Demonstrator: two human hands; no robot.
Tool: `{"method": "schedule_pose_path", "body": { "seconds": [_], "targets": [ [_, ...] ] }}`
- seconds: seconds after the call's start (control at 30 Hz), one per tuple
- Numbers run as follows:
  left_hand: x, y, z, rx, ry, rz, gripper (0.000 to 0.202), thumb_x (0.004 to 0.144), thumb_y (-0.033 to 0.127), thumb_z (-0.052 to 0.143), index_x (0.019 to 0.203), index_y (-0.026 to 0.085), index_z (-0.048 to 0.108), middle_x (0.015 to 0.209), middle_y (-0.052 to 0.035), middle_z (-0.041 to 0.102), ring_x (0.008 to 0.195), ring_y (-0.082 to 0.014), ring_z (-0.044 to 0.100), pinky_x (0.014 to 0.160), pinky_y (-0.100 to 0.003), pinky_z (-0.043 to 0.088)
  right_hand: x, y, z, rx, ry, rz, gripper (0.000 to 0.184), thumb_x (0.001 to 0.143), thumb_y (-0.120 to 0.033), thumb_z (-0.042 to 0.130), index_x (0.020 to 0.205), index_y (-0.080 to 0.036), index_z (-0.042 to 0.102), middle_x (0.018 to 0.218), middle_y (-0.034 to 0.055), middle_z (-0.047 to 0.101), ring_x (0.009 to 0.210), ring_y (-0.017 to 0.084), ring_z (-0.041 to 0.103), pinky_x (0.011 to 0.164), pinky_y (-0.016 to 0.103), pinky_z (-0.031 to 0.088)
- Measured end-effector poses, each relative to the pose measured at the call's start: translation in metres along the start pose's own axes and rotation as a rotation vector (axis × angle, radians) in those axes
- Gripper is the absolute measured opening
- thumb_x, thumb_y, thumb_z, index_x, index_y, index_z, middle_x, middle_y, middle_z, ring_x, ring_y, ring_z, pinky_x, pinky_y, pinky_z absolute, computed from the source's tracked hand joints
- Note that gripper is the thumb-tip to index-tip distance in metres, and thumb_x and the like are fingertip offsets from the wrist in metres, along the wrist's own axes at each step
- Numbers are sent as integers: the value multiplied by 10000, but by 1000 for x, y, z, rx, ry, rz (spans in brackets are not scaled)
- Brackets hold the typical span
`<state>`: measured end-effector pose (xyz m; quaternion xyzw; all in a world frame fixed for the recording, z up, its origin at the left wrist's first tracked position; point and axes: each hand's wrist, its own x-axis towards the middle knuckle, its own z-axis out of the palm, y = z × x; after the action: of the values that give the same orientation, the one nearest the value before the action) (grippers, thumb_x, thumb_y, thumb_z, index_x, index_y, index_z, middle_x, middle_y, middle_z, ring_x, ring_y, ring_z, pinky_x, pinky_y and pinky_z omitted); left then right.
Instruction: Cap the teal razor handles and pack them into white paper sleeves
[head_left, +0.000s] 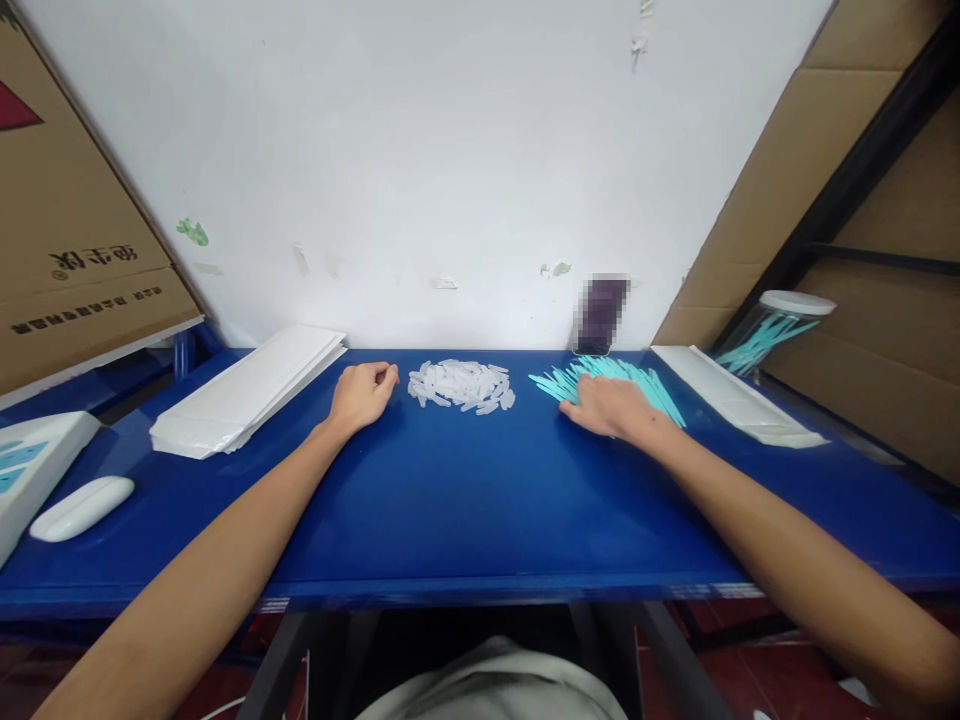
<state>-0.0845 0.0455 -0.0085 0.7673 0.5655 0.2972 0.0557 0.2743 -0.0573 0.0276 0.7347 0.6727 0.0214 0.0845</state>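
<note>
My left hand (364,393) rests on the blue table with its fingers curled together. Whatever those fingers may hold is hidden. Just right of it lies a loose pile of small, translucent whitish pieces (459,384), long and flat in shape. Over a heap of thin turquoise sticks (660,393) is my right hand (609,404), palm down and touching the heap. Its thumb stands apart from the fingers, whose tips are partly hidden, and no stick shows clearly in its grasp.
White flat packets (251,390) are stacked at the left, and another white packet (739,395) lies at the right. A clear jar (772,330) holds more turquoise sticks. A pixelated dark phone-like object (602,313) leans on the wall. A white oval case (82,508) sits far left.
</note>
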Motion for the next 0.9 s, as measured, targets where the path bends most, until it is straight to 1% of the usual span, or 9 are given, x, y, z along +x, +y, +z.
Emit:
{"method": "schedule_pose_path", "body": {
  "seconds": [0.2, 0.3, 0.4, 0.5, 0.57, 0.63, 0.73, 0.8, 0.9],
  "targets": [
    [-1, 3, -1, 2, -18, 20, 445, 938, 458, 395, 780, 194, 717, 602, -29, 619, 599, -196, 543, 620, -298, 310, -7, 4, -7, -32, -77, -84, 397, 955, -399, 409, 1019, -106, 669, 1028, 233, 713, 890, 346, 690, 672, 384, 443],
    [-2, 5, -2, -2, -17, 40, 437, 936, 448, 397, 774, 194, 713, 586, -26, 606, 588, -193, 535, 617, -298, 309, -13, 9, -13, -36, -151, -170, 295, 911, -408, 493, 880, -162, 653, 899, 163, 716, 788, 292, 671, 614, 346, 397],
    [-4, 8, -3, -2, -17, 47, 432, 932, 437, 398, 765, 189, 710, 568, -23, 584, 576, -189, 521, 617, -301, 303, -19, 15, -17, 24, -223, -295, 242, 867, -411, 550, 751, -202, 584, 752, 80, 671, 669, 219, 602, 571, 320, 344],
    [-4, 11, -4, -7, -17, 63, 448, 934, 442, 390, 776, 180, 717, 562, -18, 555, 563, -179, 495, 619, -303, 297, -25, 15, -18, 106, -267, -420, 232, 829, -390, 575, 690, -213, 515, 675, 29, 601, 593, 169, 503, 555, 310, 306],
    [-4, 14, -5, -20, -5, 68, 463, 936, 447, 385, 789, 172, 727, 546, -6, 517, 548, -167, 462, 622, -304, 296, -28, 11, -19, 154, -283, -501, 234, 812, -383, 586, 676, -216, 494, 656, 7, 567, 576, 154, 462, 566, 309, 302],
    [-4, 17, -7, -38, 15, 68, 470, 935, 451, 390, 788, 164, 732, 520, 10, 467, 532, -152, 418, 633, -301, 303, -33, 2, -21, 199, -268, -591, 230, 810, -394, 597, 694, -215, 511, 671, -5, 563, 606, 154, 470, 631, 314, 335],
    [-5, 21, -10, -62, 38, 60, 480, 924, 467, 405, 779, 148, 734, 497, 20, 429, 526, -142, 385, 642, -299, 307, -40, -17, -23, 236, -201, -684, 237, 830, -447, 606, 773, -219, 579, 706, -3, 586, 712, 185, 524, 784, 349, 361],
    [-6, 24, -12, -71, 40, 57, 493, 919, 477, 408, 773, 137, 734, 499, 14, 431, 529, -143, 389, 628, -302, 295, -43, -30, -21, 261, -150, -696, 262, 861, -481, 585, 854, -221, 616, 724, 14, 609, 777, 215, 545, 792, 352, 358],
    [-9, 30, -14, -60, 24, 84, 495, 926, 479, 408, 742, 138, 717, 506, 9, 430, 528, -142, 380, 613, -308, 273, -42, -42, -11, 311, -67, -682, 358, 903, -551, 546, 982, -217, 650, 730, 43, 634, 858, 257, 555, 723, 326, 355]
  ]
}}
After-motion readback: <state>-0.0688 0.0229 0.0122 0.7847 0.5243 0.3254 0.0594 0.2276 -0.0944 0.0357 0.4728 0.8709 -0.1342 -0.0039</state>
